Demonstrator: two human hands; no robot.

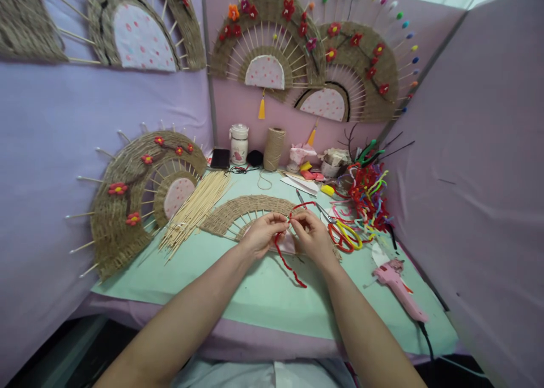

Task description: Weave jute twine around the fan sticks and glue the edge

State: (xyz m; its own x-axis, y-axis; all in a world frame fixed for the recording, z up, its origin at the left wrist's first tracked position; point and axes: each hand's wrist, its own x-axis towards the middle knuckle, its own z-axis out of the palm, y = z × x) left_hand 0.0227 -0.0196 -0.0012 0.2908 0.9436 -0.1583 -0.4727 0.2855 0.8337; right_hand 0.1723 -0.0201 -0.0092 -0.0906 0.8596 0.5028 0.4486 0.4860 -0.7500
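Observation:
Between the fingertips of my left hand [264,233] and my right hand [312,238] is a red pipe cleaner [289,266]. Both hands pinch it near its middle. One end hangs down toward the table's front, and the other curves up to the right behind my right hand. Under my hands lies a twine-woven fan [238,208] with light sticks showing through its open band. My wrists and fingers cover part of its pale centre. Just right of my right hand are the red-handled scissors [340,241] and the yellow-handled scissors [353,235].
Thin wooden sticks [193,209] lie left, beside a flower-decorated fan [114,224]. A pink glue gun [399,291] with a cord rests at right. Coloured pipe cleaners [368,190] heap at back right. A twine spool [274,149] and a white jar [238,144] stand behind.

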